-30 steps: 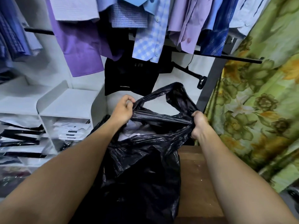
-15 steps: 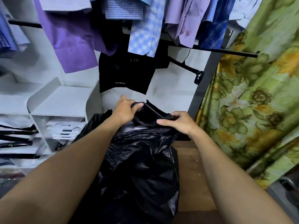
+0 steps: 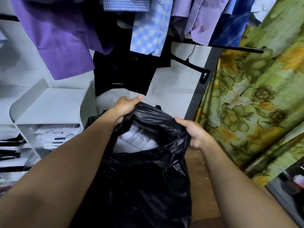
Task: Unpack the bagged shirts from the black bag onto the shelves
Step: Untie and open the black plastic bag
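Note:
A large black plastic bag [image 3: 141, 183] stands on a wooden surface in front of me. My left hand [image 3: 125, 106] grips the far left edge of its mouth. My right hand [image 3: 195, 132] pinches the right edge, and together they hold the mouth apart. Inside lie white bagged shirts [image 3: 136, 140], partly hidden by the black plastic. White shelves [image 3: 49, 104] stand at the left, with folded bagged shirts [image 3: 56, 135] stacked in the lower compartments.
Purple, checked and blue shirts [image 3: 148, 30] hang on a black rail overhead, with a black garment [image 3: 121, 74] below them. A green floral curtain [image 3: 256, 102] fills the right side. A wooden surface [image 3: 204, 186] lies under the bag.
The bag's mouth went from stretched shut to spread wide, and the white shirts inside now show. My right hand shifted right and gripped the right edge. The view tilted down slightly.

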